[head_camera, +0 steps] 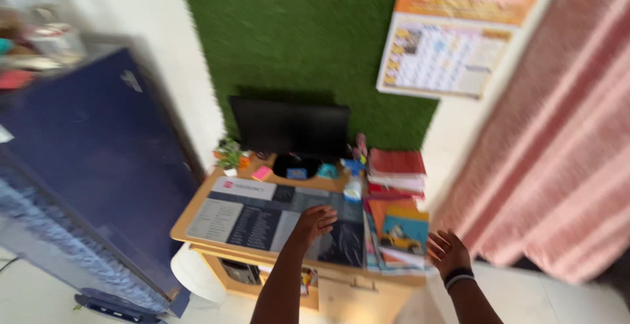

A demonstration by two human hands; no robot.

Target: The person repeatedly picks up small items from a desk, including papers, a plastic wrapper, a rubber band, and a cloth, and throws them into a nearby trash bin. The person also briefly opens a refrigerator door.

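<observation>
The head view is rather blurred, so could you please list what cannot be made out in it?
- Head view: print on the desk mat is smeared by motion blur.
- Items on the blue cabinet are blurred, cut by the left edge.
- Left hand covers part of the mat.
- Right hand: blurred fingers.

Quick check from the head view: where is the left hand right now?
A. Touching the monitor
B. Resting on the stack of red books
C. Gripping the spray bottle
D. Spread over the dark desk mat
D: the left hand is spread open over the dark desk mat, short of the spray bottle and well below the monitor.
</observation>
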